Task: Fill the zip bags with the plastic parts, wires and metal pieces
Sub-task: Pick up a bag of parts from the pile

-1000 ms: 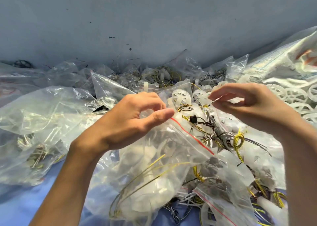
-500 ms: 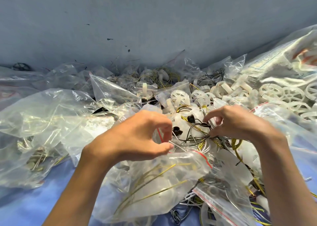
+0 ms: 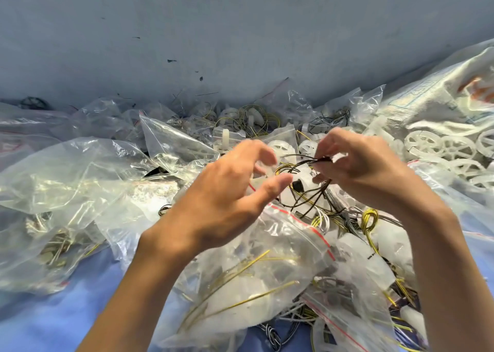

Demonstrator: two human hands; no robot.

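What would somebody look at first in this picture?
Two hands in the middle: the right hand pinches a tangle of dark wires, and the left hand is open beside it. Under them lies a clear zip bag with a red strip, and white plastic wheels pile up at far right.

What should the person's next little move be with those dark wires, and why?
Probably lower the dark wires into the zip bag. The right hand pinches them just above that bag, whose red zip strip lies right below, and the left hand hovers open beside it, seemingly holding nothing, so it could steady the opening.
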